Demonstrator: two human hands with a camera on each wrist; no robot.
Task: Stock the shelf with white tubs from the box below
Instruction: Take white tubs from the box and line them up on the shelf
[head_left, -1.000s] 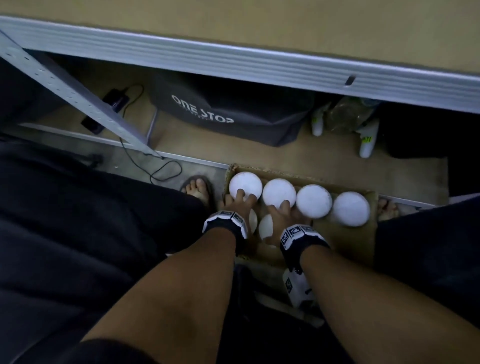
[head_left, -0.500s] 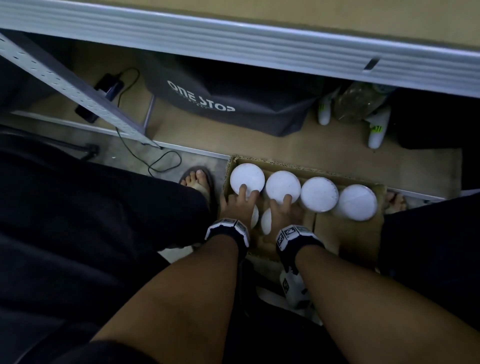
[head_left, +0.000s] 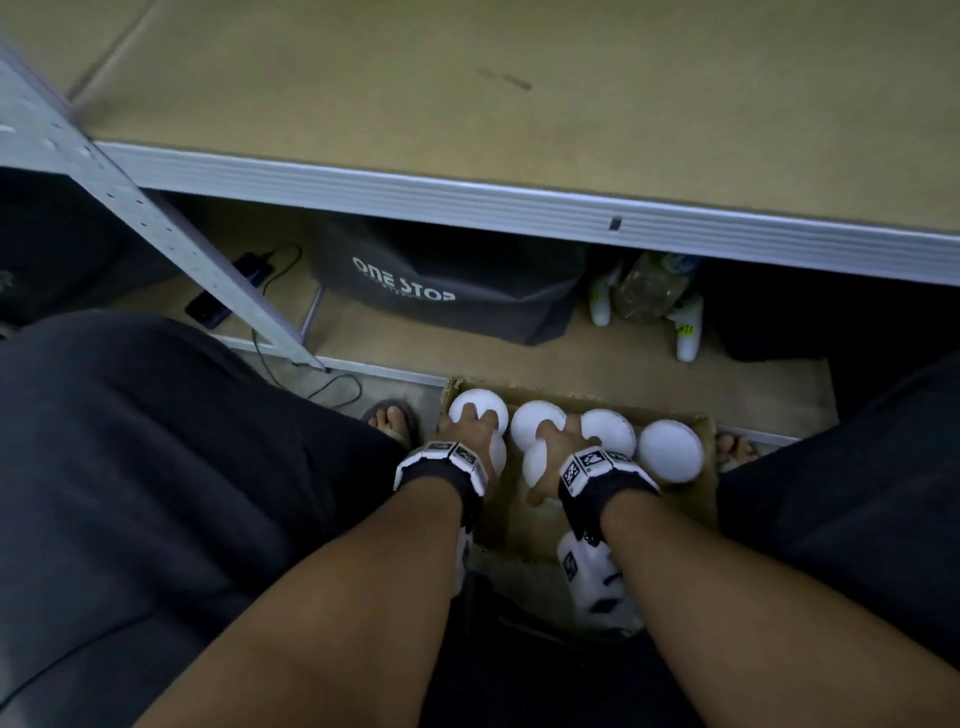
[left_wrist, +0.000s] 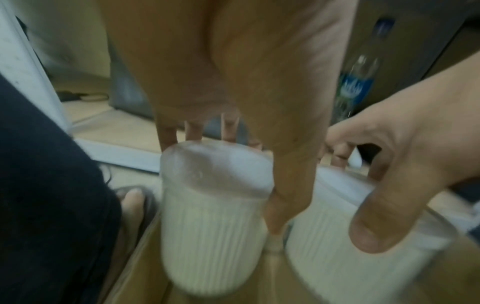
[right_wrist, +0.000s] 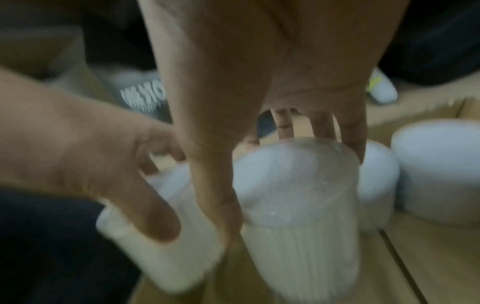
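Person crouched at a metal rack, both arms reaching down into a cardboard box (head_left: 701, 499) on the floor between the feet.

Left hand (head_left: 467, 434) is wrapped over the lid of a white ribbed tub (left_wrist: 213, 216), thumb down one side and fingers over the far edge; the left wrist view shows this tub tilted and blurred, apparently coming up out of the box. Right hand (head_left: 558, 441) grips a second tub (right_wrist: 298, 216) the same way, from the top, thumb on the near side. Both hands grasping, 1 tub each.

Head view: a far row of about 4 round white lids in the box, with 2 more lids partly hidden under the wrists. Which of these lids belong to the held tubs I cannot tell from above. The rightmost tub (head_left: 670, 451) and its neighbour (head_left: 613, 428) stand untouched.

The shelf (head_left: 519, 93) above, a bare brown board with a pale metal front rail, shows no tubs in the part visible. Judgement: stocking looks barely begun; the whole box load is still down low, and 2 tubs are only now in hand.

On the lower level behind the box: a dark bag (head_left: 441, 280) printed ONE STOP, a clear bottle (head_left: 649, 286), a charger cable at left.
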